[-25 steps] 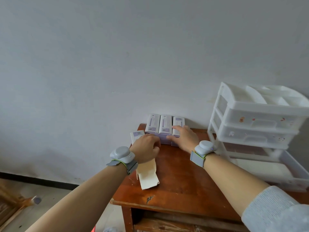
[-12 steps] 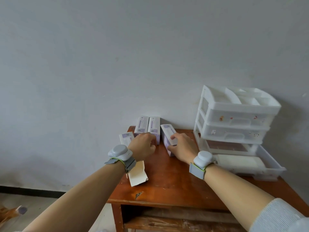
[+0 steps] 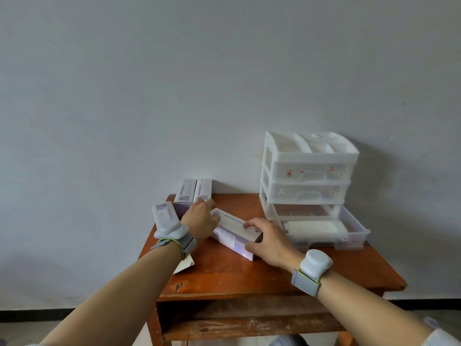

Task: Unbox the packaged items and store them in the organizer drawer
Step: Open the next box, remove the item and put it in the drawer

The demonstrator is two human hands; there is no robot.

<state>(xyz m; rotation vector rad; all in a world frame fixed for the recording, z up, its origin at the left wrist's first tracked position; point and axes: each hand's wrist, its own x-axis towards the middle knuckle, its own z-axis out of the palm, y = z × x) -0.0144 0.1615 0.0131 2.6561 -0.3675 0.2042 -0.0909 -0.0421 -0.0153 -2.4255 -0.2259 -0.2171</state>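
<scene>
A white and purple box (image 3: 232, 233) lies slantwise on the brown table (image 3: 249, 275). My right hand (image 3: 268, 239) grips its near end, fingers over the top and thumb on the side. My left hand (image 3: 200, 219) holds its far end with curled fingers. Two more boxes (image 3: 193, 193) stand side by side against the wall. Another box (image 3: 164, 216) lies open at the table's left edge, partly behind my left wrist. The white organizer (image 3: 309, 176) stands at the right, its bottom drawer (image 3: 349, 236) pulled out with a white item inside.
The organizer's two upper drawers are closed and its top tray has several compartments. A flap of the open box (image 3: 184, 265) sticks out below my left wrist near the table's left edge. The grey wall runs close behind the table.
The box my right hand touched at the wall has been pulled toward me and turned slantwise. My left hand has moved from the open box onto its far end.
</scene>
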